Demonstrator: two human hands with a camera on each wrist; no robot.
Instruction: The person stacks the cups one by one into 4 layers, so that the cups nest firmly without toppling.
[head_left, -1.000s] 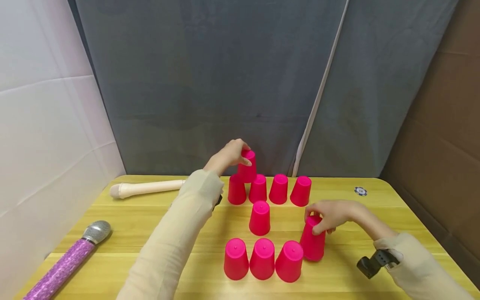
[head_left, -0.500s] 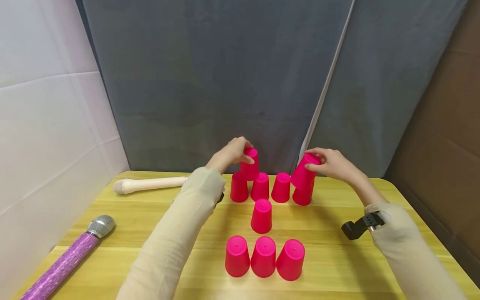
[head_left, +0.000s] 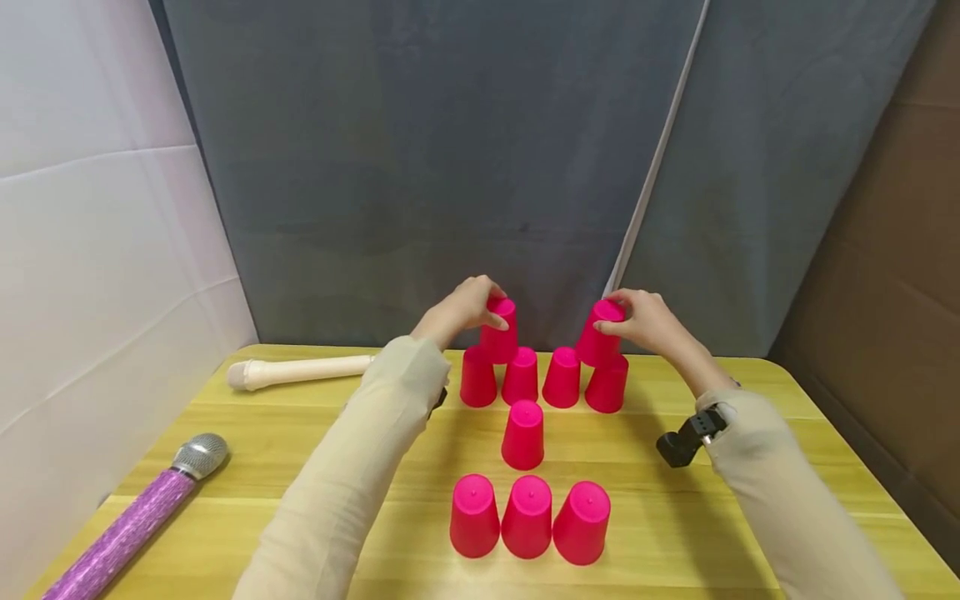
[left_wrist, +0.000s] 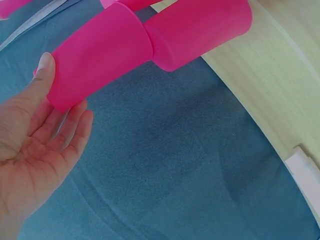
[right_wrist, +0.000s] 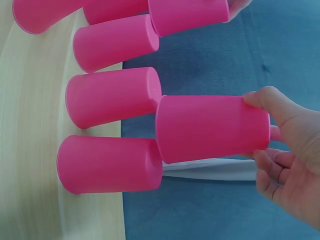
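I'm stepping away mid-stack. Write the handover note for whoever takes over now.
Left hand holds an upturned pink cup on the two left cups of the back row.
Right hand holds another cup on the two right cups of that row.
Done: back row of four, two second-level cups in place.
Left: a single cup and a front row of three stand unstacked on the table.
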